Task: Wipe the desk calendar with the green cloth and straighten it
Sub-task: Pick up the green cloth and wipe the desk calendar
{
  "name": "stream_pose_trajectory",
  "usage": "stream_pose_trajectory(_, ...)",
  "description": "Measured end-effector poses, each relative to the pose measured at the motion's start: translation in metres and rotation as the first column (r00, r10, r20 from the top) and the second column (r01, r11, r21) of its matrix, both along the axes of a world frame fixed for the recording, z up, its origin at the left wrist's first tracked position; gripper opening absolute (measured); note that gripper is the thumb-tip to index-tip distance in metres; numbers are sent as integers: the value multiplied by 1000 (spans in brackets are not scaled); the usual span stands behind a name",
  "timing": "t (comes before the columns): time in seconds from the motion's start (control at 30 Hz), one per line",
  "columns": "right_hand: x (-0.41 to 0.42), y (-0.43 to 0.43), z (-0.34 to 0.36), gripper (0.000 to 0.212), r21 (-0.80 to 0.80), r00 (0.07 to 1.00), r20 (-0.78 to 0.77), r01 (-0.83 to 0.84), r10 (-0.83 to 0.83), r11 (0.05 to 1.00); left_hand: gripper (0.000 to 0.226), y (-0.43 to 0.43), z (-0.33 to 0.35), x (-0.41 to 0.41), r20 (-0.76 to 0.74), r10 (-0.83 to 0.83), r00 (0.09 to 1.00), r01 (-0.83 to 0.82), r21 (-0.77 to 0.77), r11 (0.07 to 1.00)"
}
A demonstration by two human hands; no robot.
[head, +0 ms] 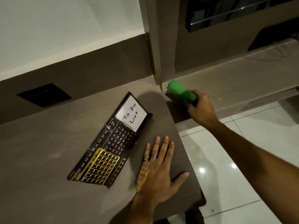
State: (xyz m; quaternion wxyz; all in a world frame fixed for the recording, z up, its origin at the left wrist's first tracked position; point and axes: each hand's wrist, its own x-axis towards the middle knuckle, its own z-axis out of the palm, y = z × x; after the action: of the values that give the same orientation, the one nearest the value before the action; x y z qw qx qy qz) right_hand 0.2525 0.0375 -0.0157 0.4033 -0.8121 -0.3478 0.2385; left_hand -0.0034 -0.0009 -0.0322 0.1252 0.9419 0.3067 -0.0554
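The desk calendar [110, 143], a dark board with gold grid, month names, dates and a white "To Do List" panel, lies flat and askew on the brown desk [40, 151]. My left hand [159, 167] rests flat and open on the desk just right of the calendar, fingers spread, rings on two fingers. My right hand [199, 107] is raised beyond the desk's far right corner, closed around the folded green cloth [180, 91], which sticks out toward the wall.
A black recessed panel [44, 95] sits in the back wall strip. A lower shelf ledge [234, 81] runs right of the desk. White glossy floor tiles [234, 159] lie beyond the desk's curved right edge.
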Motion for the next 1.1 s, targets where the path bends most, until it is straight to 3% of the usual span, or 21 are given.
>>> stream_pose_trajectory(0.07, -26, -19, 21, 44, 173, 991, -130, 34, -11, 984, 95, 0, 3, 0, -7, -8, 1000, 8, -14, 1000)
stream_pose_trajectory(0.17, -64, -48, 43, 40, 287, 955, -295, 55, 33, 956, 93, 3, 10, 0, -42, -41, 998, 39, -49, 998)
stream_pose_trajectory(0.27, -101, -67, 55, 44, 346, 941, -314, -11, 127, 938, 89, 10, 30, -5, -63, -41, 997, 34, -106, 994)
stream_pose_trajectory(0.37, -133, -77, 60, 54, 411, 950, -270, -36, 159, 911, 75, 14, 67, -26, -28, -35, 999, 36, 19, 999)
stream_pose_trajectory(0.43, -150, -80, 60, 63, 423, 952, -267, -25, 151, 906, 61, 18, 94, -46, 85, -21, 996, 8, 149, 989)
stream_pose_trajectory(0.5, -167, -82, 60, 76, 418, 969, -196, -56, 150, 907, 52, 29, 115, -75, 208, 25, 978, -82, 271, 959)
stream_pose_trajectory(0.57, -186, -79, 57, 90, 398, 986, -40, -135, 164, 907, 60, 46, 132, -105, 220, 124, 968, -197, 348, 917)
stream_pose_trajectory(0.67, -212, -68, 51, 100, 345, 965, 172, -247, 198, 906, 99, 67, 144, -135, 1, 328, 945, -316, 268, 910)
stream_pose_trajectory(0.73, -226, -59, 43, 98, 294, 928, 298, -313, 224, 903, 102, 73, 139, -141, -82, 339, 937, -319, 195, 927)
stream_pose_trajectory(0.8, -238, -53, 34, 96, 213, 868, 408, -390, 281, 896, 99, 75, 133, -140, -16, 350, 937, -348, 68, 935)
stream_pose_trajectory(0.87, -250, -46, 26, 91, 175, 814, 454, -480, 362, 860, 102, 75, 127, -142, 108, 382, 918, -381, -24, 924)
stream_pose_trajectory(0.97, -250, -28, 25, 75, 206, 769, 532, -524, 355, 826, 112, 79, 121, -148, 159, 390, 907, -382, -75, 921)
stream_pose_trajectory(1.1, -238, -26, 21, 83, 193, 882, 417, -322, 219, 927, 114, 78, 116, -148, 174, 392, 903, -381, -93, 920)
